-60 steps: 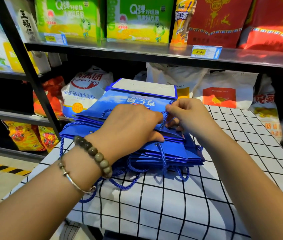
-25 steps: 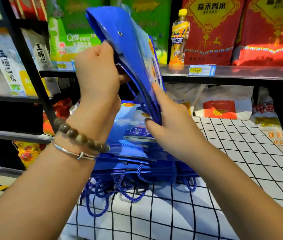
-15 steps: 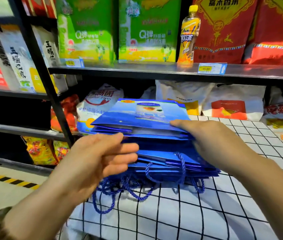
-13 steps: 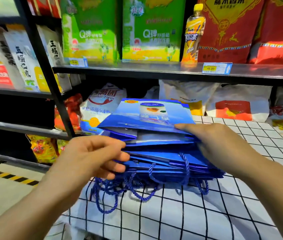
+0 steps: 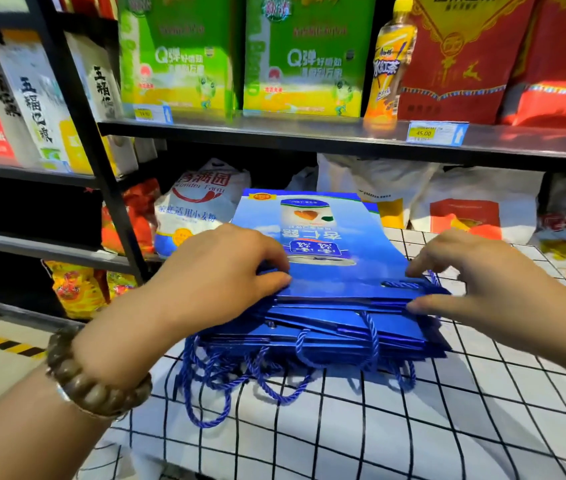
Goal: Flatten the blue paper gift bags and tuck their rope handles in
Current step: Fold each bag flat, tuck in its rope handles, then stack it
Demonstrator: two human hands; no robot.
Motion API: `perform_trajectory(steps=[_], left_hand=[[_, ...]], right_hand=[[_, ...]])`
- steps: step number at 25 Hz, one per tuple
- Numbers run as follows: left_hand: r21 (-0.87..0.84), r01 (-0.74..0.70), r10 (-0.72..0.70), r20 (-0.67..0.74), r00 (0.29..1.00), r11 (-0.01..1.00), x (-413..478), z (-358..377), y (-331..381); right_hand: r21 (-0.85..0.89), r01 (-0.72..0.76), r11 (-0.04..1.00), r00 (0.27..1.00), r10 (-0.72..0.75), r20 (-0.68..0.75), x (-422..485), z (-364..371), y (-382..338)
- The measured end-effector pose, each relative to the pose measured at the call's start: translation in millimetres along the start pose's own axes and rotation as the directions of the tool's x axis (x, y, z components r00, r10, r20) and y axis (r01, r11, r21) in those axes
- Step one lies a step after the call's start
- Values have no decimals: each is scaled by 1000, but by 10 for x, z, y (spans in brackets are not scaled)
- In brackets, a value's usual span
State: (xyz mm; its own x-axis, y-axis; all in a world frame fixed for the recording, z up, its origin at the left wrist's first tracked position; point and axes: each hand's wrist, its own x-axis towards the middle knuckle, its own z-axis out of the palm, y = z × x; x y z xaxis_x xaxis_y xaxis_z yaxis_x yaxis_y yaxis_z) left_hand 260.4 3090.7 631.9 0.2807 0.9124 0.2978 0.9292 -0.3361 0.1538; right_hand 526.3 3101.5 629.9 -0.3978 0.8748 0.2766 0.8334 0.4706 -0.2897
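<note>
A stack of flattened blue gift bags lies on a white cloth with a black grid. The top bag lies flat, its printed can picture facing up. My left hand pinches that bag's near left corner, thumb at the edge. My right hand pinches the near right corner, index finger above and thumb below, beside a rope handle lying on the bag. Several blue rope handles of the lower bags spill out over the cloth from the stack's near edge.
Behind the stack, white flour sacks sit under a dark metal shelf. That shelf carries green boxes, a yellow drink bottle and red bags. A black shelf post stands at the left, above a striped floor line.
A bag held up in the air a second ago now lies flat on top of the stack. Both hands have moved to its near corners.
</note>
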Motion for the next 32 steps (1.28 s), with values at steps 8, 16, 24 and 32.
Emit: perform_trajectory(steps=[8,16,24,32], left_hand=[[-66,-100,105,69,992,993,234,-40,316],[-595,-60,139,88,986,802,667,70,834],[-806,133,-122,76,990,577,586,9,576],[-770,268,-75,276,958,579,393,-102,435]], right_hand=[[304,-115,946,992,127,-21,-37,-91,21],[815,-129,565,992,83,99,92,-348,-189],[906,-91,413,982,189,13,204,-593,-227],[920,-95,381,967,256,-6,880,-246,-532]])
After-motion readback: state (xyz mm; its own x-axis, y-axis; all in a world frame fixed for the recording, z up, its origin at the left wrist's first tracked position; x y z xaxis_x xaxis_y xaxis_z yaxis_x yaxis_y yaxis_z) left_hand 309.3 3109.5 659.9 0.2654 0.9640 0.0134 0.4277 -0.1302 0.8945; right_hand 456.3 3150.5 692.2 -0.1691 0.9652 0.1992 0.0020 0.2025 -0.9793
